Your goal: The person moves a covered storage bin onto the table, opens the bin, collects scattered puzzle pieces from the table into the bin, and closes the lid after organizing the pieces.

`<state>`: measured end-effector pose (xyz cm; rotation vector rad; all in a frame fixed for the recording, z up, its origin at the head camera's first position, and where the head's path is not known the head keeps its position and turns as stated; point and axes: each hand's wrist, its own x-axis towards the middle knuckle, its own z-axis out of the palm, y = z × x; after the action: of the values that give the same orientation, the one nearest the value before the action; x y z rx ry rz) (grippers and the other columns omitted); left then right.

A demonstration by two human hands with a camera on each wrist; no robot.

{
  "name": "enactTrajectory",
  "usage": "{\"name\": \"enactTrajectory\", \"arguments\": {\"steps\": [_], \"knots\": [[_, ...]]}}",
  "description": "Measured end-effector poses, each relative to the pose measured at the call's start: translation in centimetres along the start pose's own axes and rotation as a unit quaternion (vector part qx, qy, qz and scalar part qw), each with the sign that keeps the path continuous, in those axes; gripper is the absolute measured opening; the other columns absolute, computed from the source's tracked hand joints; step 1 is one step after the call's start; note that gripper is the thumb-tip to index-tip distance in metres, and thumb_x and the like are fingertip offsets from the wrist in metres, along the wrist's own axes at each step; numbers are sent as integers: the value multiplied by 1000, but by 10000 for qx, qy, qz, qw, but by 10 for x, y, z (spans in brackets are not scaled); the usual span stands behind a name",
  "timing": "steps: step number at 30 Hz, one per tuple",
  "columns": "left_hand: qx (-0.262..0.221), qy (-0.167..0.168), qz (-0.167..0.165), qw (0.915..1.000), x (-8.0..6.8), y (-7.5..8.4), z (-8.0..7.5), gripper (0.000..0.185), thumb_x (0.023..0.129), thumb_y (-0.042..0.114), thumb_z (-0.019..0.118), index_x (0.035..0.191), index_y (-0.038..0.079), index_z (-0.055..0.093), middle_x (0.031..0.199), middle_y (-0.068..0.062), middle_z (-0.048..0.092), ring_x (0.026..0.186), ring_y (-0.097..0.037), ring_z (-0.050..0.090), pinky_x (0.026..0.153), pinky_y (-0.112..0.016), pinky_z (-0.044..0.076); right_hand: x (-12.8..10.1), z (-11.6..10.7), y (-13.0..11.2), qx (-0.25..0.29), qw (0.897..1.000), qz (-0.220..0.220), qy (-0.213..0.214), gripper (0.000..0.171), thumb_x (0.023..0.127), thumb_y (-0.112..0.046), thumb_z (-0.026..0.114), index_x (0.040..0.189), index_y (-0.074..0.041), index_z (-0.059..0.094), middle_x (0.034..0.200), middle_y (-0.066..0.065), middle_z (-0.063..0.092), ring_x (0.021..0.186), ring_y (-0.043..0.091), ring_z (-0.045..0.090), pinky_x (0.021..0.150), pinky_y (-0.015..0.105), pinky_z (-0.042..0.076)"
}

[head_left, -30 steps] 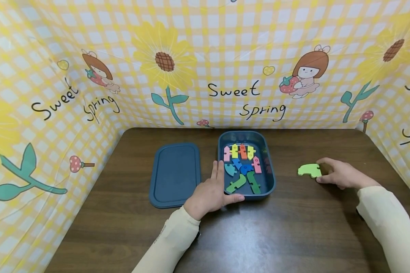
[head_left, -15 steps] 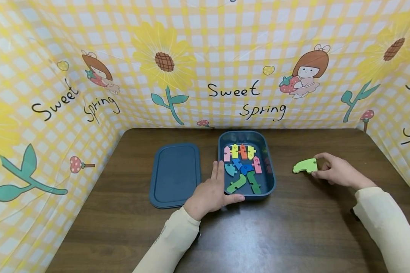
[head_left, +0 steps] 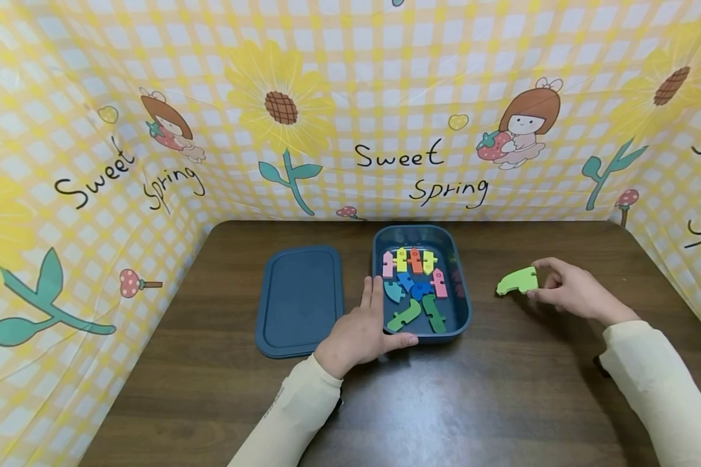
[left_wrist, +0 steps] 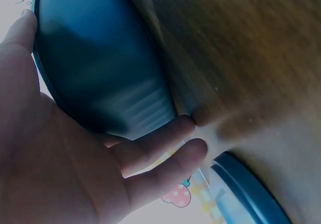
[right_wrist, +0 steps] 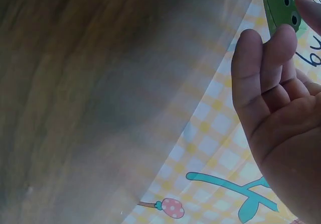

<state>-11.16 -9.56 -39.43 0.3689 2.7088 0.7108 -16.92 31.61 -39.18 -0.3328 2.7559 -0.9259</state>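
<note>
Between thumb and fingers, my right hand [head_left: 578,292] pinches a light green puzzle piece [head_left: 516,281] to the right of the box. Two eye markings show on that piece [right_wrist: 276,8] in the right wrist view. My left hand [head_left: 356,331] lies along the left side of a dark blue box [head_left: 463,292], fingers extended and thumb at the near rim. From the left wrist, the box wall [left_wrist: 95,48] is seen beside the palm. Inside lie several coloured puzzle pieces: pink, yellow, orange, blue, teal, and a dark green one [head_left: 433,314].
A dark blue lid [head_left: 300,301] lies flat on the brown wooden table [head_left: 420,415], left of the box and close to my left hand. Yellow checked cloth [head_left: 380,104] with printed flowers walls off the table's back and sides.
My right hand has moved left, toward the box, carrying the light green puzzle piece, which has turned and tilted. The left hand stays at the box.
</note>
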Motion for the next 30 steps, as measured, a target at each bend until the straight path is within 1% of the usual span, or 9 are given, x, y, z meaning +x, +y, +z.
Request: {"name": "enactTrajectory", "arguments": {"steps": [7, 14, 17, 19, 21, 23, 25, 27, 30], "knots": [[-162, -46, 0, 9999, -1, -1, 1, 125, 81, 79, 61, 163, 13, -8, 168, -12, -8, 118, -40, 60, 79, -41, 56, 2, 0, -6, 83, 9999, -36, 123, 74, 94, -37, 74, 146, 3, 40, 78, 5, 61, 60, 20, 56, 56, 34, 45], [-190, -63, 11, 9998, 0, 0, 0, 125, 82, 78, 61, 163, 13, -8, 168, -13, -7, 117, -41, 61, 72, -38, 55, 3, -1, -13, 95, 9997, -60, 209, 73, 94, -38, 73, 147, 1, 40, 80, 6, 62, 61, 21, 56, 56, 34, 45], [-187, -74, -6, 9998, -1, 0, 0, 125, 82, 77, 62, 163, 12, -8, 168, -14, -5, 117, -41, 61, 74, -40, 56, 3, -2, -18, 136, 9995, -103, 258, 72, 94, -36, 74, 147, 1, 40, 80, 7, 62, 60, 21, 56, 56, 33, 45], [-139, -58, -7, 9999, -1, 0, 0, 125, 82, 77, 61, 163, 12, -8, 167, -19, 4, 120, -42, 58, 82, -43, 55, 4, -2, -21, 179, 9993, -159, 293, 72, 94, -36, 74, 147, 1, 40, 80, 8, 62, 59, 20, 55, 56, 33, 45], [-122, -39, 29, 9999, -1, 0, 0, 125, 83, 77, 62, 162, 11, -8, 161, -24, 26, 116, -39, 61, 85, -44, 55, 4, -3, -24, 223, 9990, -221, 326, 72, 95, -36, 74, 147, 1, 40, 80, 8, 63, 58, 19, 53, 56, 33, 45], [-82, -41, 64, 9999, -1, -1, 1, 125, 83, 77, 61, 162, 10, -10, 146, -26, 48, 109, -34, 65, 85, -43, 54, 4, -3, -28, 234, 9987, -278, 358, 71, 95, -35, 73, 147, 1, 40, 80, 9, 63, 56, 18, 52, 56, 33, 44], [-70, -38, 123, 9999, -1, -1, 1, 125, 83, 77, 60, 161, 10, -11, 128, -25, 62, 97, -28, 68, 81, -40, 55, 5, -4, -31, 212, 9984, -326, 420, 70, 95, -35, 74, 146, 0, 41, 80, 9, 63, 55, 18, 50, 56, 32, 44], [-63, -49, 144, 9999, -1, -2, 1, 125, 84, 77, 60, 161, 10, -12, 120, -22, 66, 90, -24, 69, 78, -38, 55, 6, -4, -35, 192, 9979, -372, 489, 69, 95, -34, 74, 145, 0, 42, 79, 9, 63, 55, 17, 50, 56, 32, 43], [-42, -40, 133, 9999, 0, -2, 1, 125, 84, 77, 60, 161, 10, -12, 123, -22, 65, 91, -24, 69, 78, -38, 55, 8, -4, -40, 185, 9971, -455, 584, 67, 94, -34, 75, 144, 0, 44, 78, 9, 62, 55, 17, 49, 56, 32, 42]]}}
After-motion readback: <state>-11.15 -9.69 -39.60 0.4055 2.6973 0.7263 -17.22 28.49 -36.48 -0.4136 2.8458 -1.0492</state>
